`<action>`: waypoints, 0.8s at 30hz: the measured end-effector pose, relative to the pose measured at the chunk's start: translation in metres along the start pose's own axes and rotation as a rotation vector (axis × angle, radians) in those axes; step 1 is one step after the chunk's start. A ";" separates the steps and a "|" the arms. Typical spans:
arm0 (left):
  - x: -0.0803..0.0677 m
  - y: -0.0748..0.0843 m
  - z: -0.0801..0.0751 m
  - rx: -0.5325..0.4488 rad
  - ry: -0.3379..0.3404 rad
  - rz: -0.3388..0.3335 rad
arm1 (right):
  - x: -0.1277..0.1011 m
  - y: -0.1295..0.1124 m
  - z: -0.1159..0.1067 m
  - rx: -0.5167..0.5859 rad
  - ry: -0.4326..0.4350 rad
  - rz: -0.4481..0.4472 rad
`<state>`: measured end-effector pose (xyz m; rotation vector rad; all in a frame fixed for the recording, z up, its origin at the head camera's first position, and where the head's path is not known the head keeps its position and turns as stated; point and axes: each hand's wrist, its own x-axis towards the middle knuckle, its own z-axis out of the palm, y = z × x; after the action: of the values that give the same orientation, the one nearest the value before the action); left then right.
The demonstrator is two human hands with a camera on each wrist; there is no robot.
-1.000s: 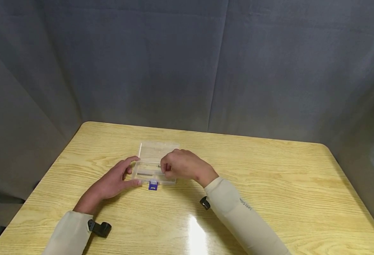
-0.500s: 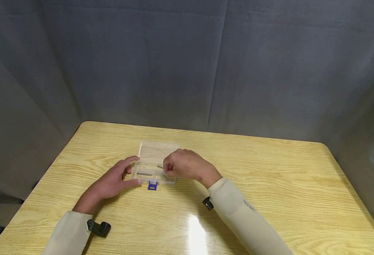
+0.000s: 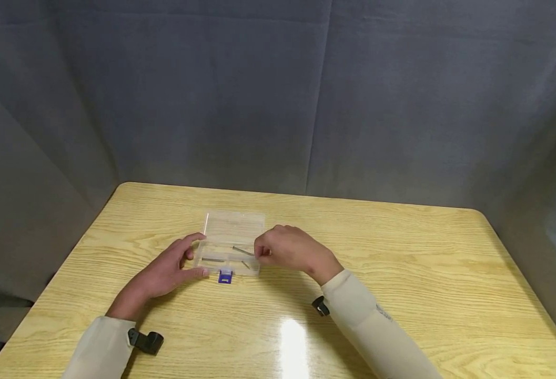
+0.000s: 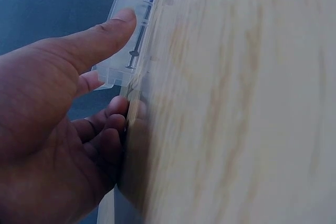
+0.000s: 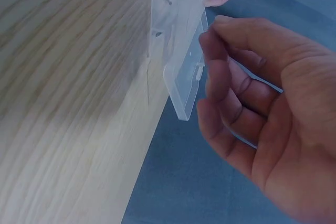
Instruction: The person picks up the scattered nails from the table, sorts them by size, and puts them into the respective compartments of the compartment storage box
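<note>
An open clear plastic box with a blue latch lies on the table, its lid tipped back. My left hand grips its left end, thumb at the front and index finger at the back. A thin metal rod lies in the front left compartment, a shorter one in the front right. In the long back compartment a headed metal pin, screw or nail, lies slanted. My right hand hovers at the box's right end, fingers curled and thumb against the index finger; nothing shows between them.
The wooden table extends far to the right of the box and toward the front. A grey curtain hangs behind the table and at both sides.
My right hand has drawn back to the right, uncovering the slanted pin and the short rod. My left hand stays on the box.
</note>
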<state>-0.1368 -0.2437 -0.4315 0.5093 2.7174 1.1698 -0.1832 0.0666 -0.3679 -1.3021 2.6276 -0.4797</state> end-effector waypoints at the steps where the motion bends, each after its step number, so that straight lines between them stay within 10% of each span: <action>1: 0.000 0.000 0.000 -0.001 0.000 0.001 | -0.003 0.001 0.000 0.002 -0.001 0.010; 24: -0.004 -0.002 -0.003 -0.001 0.006 0.000 | -0.048 0.020 -0.006 -0.023 0.055 0.076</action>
<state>-0.1340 -0.2485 -0.4314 0.5062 2.7214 1.1741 -0.1708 0.1180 -0.3694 -1.2068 2.7241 -0.4823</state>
